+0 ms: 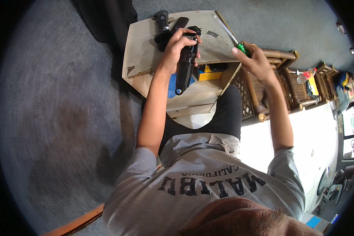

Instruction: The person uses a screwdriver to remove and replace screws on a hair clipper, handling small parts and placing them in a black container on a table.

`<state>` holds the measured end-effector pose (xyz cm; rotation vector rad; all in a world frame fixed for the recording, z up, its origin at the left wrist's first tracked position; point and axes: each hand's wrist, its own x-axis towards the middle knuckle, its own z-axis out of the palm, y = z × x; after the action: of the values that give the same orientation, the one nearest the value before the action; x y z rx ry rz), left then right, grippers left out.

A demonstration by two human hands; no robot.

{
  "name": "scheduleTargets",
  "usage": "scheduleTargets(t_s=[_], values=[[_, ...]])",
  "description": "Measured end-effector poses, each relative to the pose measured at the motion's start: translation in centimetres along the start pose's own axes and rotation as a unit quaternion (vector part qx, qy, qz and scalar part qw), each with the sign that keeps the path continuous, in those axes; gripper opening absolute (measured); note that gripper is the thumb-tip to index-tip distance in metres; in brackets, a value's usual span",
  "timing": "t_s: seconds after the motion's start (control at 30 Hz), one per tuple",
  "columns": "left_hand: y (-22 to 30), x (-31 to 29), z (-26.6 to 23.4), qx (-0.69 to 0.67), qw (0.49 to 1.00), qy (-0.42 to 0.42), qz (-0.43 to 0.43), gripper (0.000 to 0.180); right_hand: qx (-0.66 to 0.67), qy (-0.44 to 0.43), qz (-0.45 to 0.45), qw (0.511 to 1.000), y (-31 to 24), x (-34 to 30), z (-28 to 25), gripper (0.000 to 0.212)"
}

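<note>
My left hand (179, 49) is wrapped round a black hair clipper (184, 70). Its end with a small loop points down toward me, and the fingers cover part of its upper end. Off to the right, my right hand (255, 62) is closed on a screwdriver (229, 34) with a green handle. The metal shaft points up and left over the cabinet top, apart from the clipper. Behind my left hand, a black upright object (162, 20) and a flat black piece (180, 23) rest on the wooden cabinet (145, 41).
The cabinet's open shelf holds a blue cloth (172, 87) and a yellow box (211, 75). Bamboo furniture (252, 87) stands close by on the right, with a clear bottle (301, 80) on it. A dark cloth (110, 19) hangs at the upper left.
</note>
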<state>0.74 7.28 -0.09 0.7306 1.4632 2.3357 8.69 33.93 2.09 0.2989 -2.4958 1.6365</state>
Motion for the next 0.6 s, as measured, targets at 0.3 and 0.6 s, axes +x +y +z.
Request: scheduleTargets(t_s=[0.3,0.6], values=[[-0.5,2.8,1.6,0.033,0.983,0.17,0.063,0.043,0.066,-0.005,-0.136,0.988,-0.4,6.4,7.2,0.032],[-1.1,2.3,1.8,0.035,0.981,0.191,-0.005,0.031,0.139,-0.057,-0.084,0.985,0.0,5.8,6.9,0.019]])
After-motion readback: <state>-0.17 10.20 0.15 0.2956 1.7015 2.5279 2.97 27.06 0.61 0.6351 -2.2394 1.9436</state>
